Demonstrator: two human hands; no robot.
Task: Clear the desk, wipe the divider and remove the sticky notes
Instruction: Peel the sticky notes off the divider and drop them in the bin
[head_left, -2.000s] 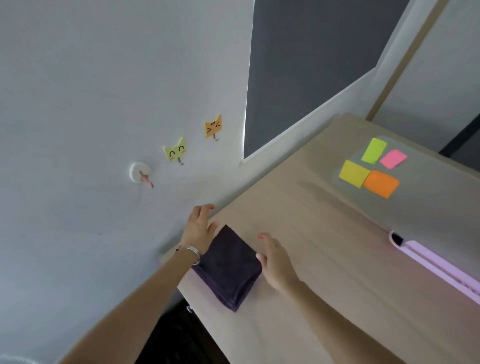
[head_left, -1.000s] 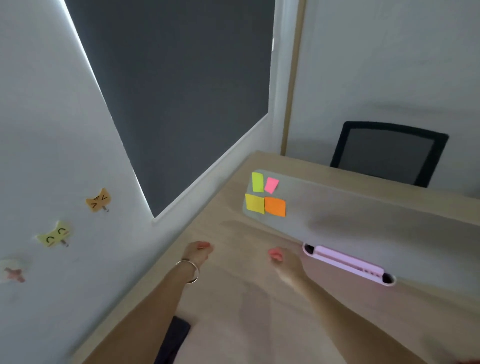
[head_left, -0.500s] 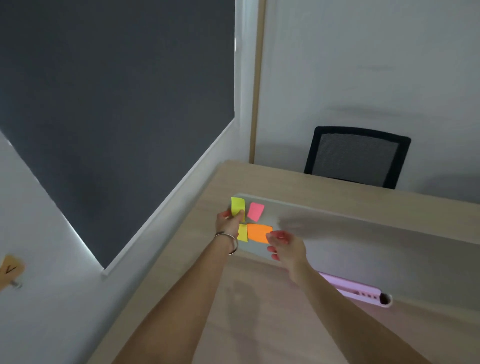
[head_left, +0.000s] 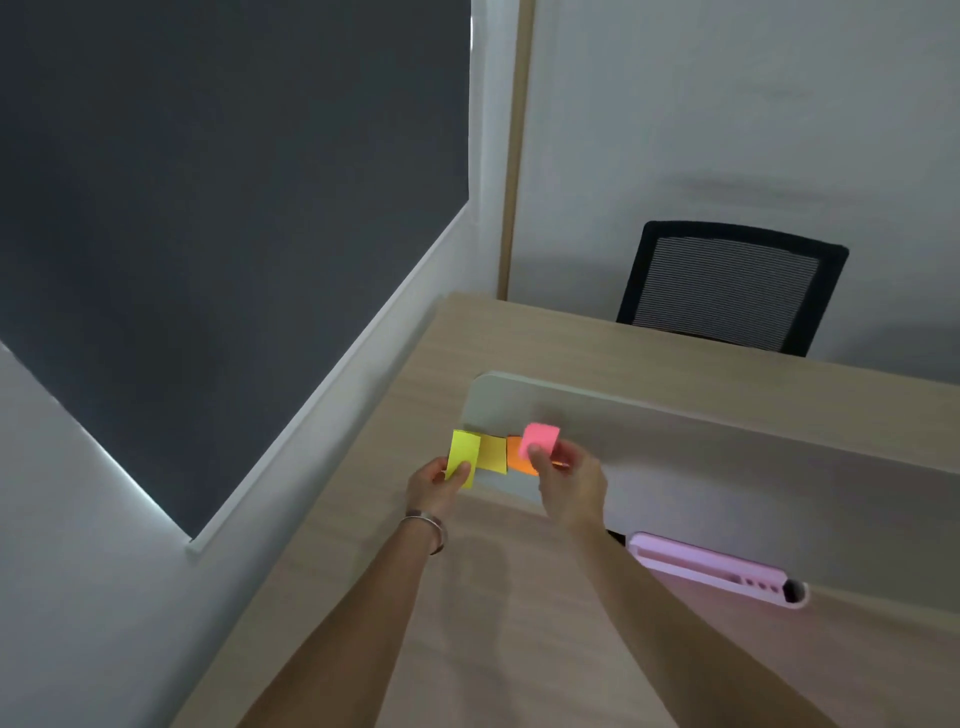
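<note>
A grey divider (head_left: 727, 467) stands across the wooden desk (head_left: 519, 623). My left hand (head_left: 434, 488), with a bangle at the wrist, pinches a lime green sticky note (head_left: 463, 453) held off the divider's left end. My right hand (head_left: 569, 486) pinches a pink sticky note (head_left: 540, 440), lifted clear of the panel. A yellow sticky note (head_left: 492, 453) and an orange sticky note (head_left: 515, 460) remain stuck on the divider between my hands; the orange one is partly hidden by my right hand.
A lilac pen tray (head_left: 711, 566) hangs on the divider to the right of my right arm. A black mesh chair (head_left: 727, 286) stands behind the far desk. A dark window blind (head_left: 208, 208) fills the left wall.
I left the dark cloth and turned to the divider. Both hands reached the notes; the left peeled off the lime green one, the right the pink one.
</note>
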